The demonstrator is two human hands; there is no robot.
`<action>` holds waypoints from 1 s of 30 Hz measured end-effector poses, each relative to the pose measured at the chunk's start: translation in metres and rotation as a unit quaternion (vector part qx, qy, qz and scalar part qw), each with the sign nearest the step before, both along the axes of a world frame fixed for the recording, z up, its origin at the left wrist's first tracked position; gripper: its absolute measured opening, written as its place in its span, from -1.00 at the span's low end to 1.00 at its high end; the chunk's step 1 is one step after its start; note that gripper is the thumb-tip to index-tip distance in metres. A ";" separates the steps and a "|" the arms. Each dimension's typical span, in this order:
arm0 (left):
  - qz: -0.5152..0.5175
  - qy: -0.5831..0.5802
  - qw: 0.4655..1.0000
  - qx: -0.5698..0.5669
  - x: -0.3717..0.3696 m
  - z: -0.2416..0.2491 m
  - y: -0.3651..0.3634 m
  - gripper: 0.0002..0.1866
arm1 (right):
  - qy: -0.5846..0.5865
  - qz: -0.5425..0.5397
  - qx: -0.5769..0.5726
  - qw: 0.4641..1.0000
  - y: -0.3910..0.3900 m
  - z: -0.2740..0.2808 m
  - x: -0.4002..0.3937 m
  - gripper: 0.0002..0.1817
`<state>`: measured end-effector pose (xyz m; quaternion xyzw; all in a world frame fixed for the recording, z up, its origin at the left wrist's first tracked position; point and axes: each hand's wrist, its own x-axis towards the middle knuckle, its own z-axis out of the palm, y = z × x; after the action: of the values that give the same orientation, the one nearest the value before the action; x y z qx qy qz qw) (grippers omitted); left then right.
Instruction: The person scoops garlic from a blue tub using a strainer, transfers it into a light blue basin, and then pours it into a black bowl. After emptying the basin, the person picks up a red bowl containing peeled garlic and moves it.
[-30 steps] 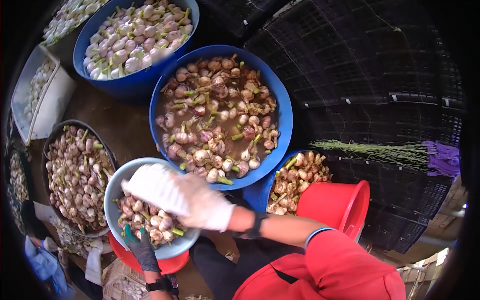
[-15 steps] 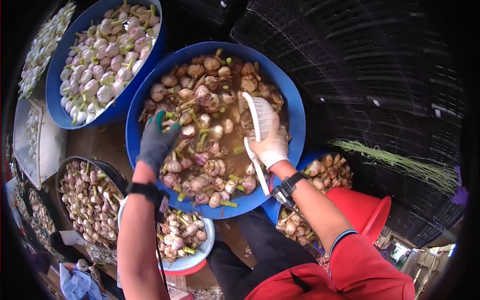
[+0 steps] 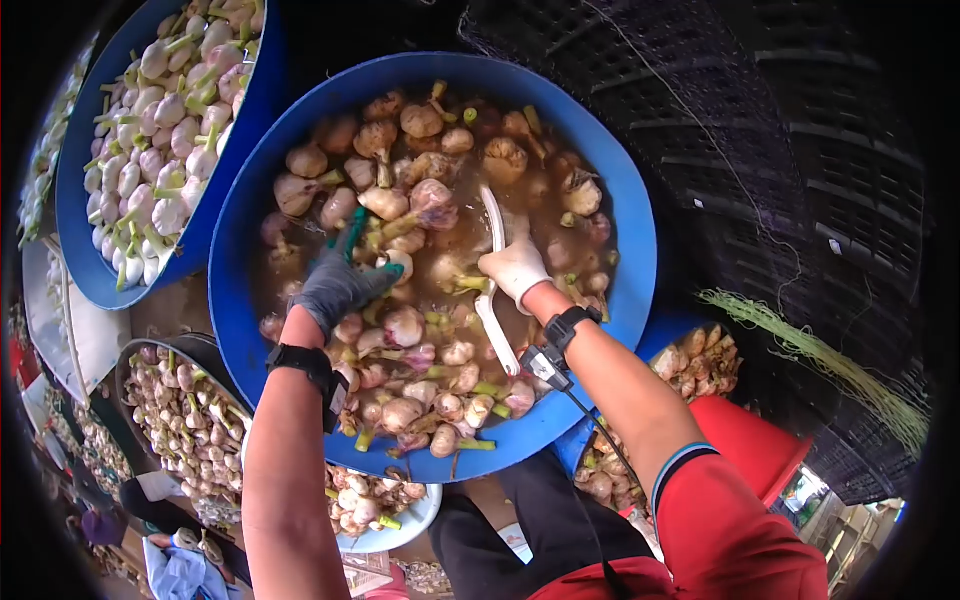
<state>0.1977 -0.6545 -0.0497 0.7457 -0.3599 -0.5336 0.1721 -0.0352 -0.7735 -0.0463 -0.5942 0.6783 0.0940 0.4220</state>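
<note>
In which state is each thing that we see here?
Large blue tub, holding muddy water and garlic
White basket, partly underwater
Left grip, gloved, fingers spread
Right grip, gloved, closed on white basket
Upper-left tub, heaped with paler garlic
Red bucket, tipped over
Light blue bowl, holding garlic

Murky water (image 3: 545, 212) and picture edges are limiting my view.
I am seeing only the rim of the white scoop (image 3: 493, 330) at my right hand (image 3: 516, 264); the top edge is cutting off the blue tub (image 3: 250, 165) beyond my left hand (image 3: 343, 282); below that hand, my forearm is partly hiding the pale basin (image 3: 420, 520).
</note>
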 end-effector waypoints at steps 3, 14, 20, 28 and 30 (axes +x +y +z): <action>0.029 0.098 0.994 -0.038 0.004 0.003 0.019 0.17 | -0.081 -0.022 0.072 0.994 0.002 0.016 -0.016 0.16; 0.025 0.110 0.993 0.026 -0.048 -0.014 0.007 0.07 | -0.176 -0.060 0.085 0.979 0.015 -0.011 -0.032 0.06; 0.009 0.002 0.992 -0.129 -0.071 0.015 0.025 0.06 | -0.325 -0.020 0.023 0.945 0.035 0.019 -0.054 -0.19; 0.206 0.055 0.966 -0.146 -0.114 0.095 0.054 -0.04 | -0.397 0.024 0.025 0.917 0.042 0.102 -0.052 -0.17; 0.203 0.030 0.971 -0.121 -0.120 0.118 0.066 -0.06 | -0.358 0.003 0.079 0.930 0.051 0.133 -0.053 -0.14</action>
<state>0.0781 -0.5886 0.0679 0.7608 -0.2572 -0.4622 0.3762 -0.0886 -0.7227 0.0867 -0.5548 0.4710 -0.0703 0.6822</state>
